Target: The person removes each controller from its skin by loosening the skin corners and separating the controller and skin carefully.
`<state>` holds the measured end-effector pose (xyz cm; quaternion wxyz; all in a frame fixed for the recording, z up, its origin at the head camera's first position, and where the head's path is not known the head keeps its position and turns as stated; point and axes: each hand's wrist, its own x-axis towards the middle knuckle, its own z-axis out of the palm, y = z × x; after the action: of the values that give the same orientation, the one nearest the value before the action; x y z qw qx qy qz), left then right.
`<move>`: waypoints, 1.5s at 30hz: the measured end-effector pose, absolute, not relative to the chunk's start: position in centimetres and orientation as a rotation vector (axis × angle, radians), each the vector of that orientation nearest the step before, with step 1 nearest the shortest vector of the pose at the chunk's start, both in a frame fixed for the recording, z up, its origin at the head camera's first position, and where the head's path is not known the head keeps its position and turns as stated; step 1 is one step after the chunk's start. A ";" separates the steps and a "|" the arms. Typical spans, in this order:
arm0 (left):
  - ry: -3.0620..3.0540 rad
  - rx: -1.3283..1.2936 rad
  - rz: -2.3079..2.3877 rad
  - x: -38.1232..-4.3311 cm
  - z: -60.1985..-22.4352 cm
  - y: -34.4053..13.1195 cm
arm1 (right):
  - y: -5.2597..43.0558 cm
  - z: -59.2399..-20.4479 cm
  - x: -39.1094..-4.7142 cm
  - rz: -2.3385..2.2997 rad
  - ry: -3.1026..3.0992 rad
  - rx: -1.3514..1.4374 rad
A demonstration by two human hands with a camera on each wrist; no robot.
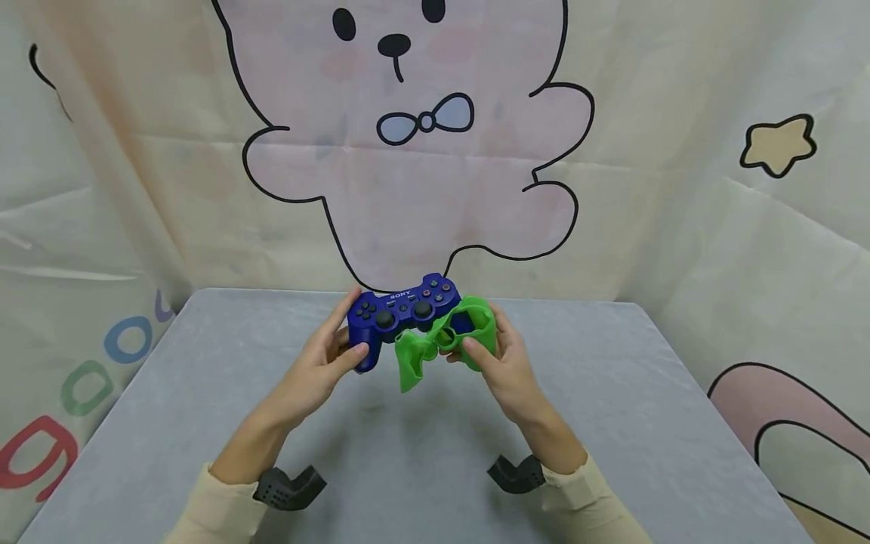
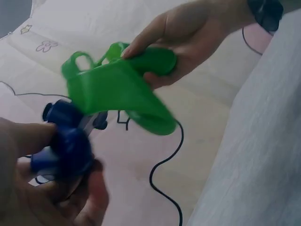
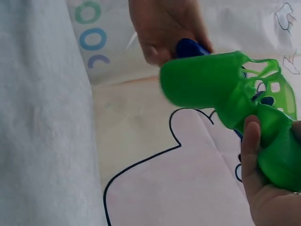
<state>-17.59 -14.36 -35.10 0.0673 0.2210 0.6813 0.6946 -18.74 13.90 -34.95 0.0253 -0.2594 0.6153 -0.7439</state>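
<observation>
A blue game controller [image 1: 401, 304] marked SONY is raised over the table, its buttons and sticks facing up. My left hand [image 1: 326, 359] grips its left handle, thumb on the front side. A green silicone controller cover [image 1: 412, 355] hangs across the controller's right side. My right hand [image 1: 506, 363] holds the cover's right part, with blue showing through its opening. The cover's other handle sleeve [image 2: 150, 113] dangles loose and empty in the left wrist view. From the right wrist, the same soft cover [image 3: 202, 80] hides most of the controller.
A grey cloth-covered table [image 1: 408, 468] spreads beneath both hands. Behind it hangs a pale curtain [image 1: 652, 189] printed with a bear, a star and rings. Each wrist carries a black camera mount [image 1: 291, 487].
</observation>
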 end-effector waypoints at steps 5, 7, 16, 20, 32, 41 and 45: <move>2.013 0.713 2.131 -17.5 -35.2 -14.6 | 14.4 -35.0 -18.8 -2.204 1.990 -0.769; 2.028 0.717 2.168 -17.3 -35.1 -14.6 | 14.6 -35.0 -18.8 -2.114 2.048 -0.769; 2.078 0.743 2.206 -17.7 -35.2 -15.7 | 15.1 -34.8 -18.9 -1.913 2.098 -0.890; 2.041 0.656 2.307 -18.2 -35.4 -16.4 | 16.0 -35.2 -18.7 -1.909 2.052 -0.839; 1.979 0.499 2.333 -20.0 -36.4 -16.7 | 17.8 -36.6 -17.4 -1.861 1.977 -0.838; 1.960 0.434 2.267 -22.5 -36.7 -16.5 | 19.2 -38.0 -16.7 -1.867 1.946 -0.796; 1.940 0.405 2.248 -23.8 -37.3 -16.2 | 19.0 -38.3 -16.6 -1.868 1.912 -0.806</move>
<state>-23.78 -16.15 -37.34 0.0725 0.1349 0.6457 0.7481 -16.56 19.02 -38.26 0.1742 -0.2842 0.6744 -0.6589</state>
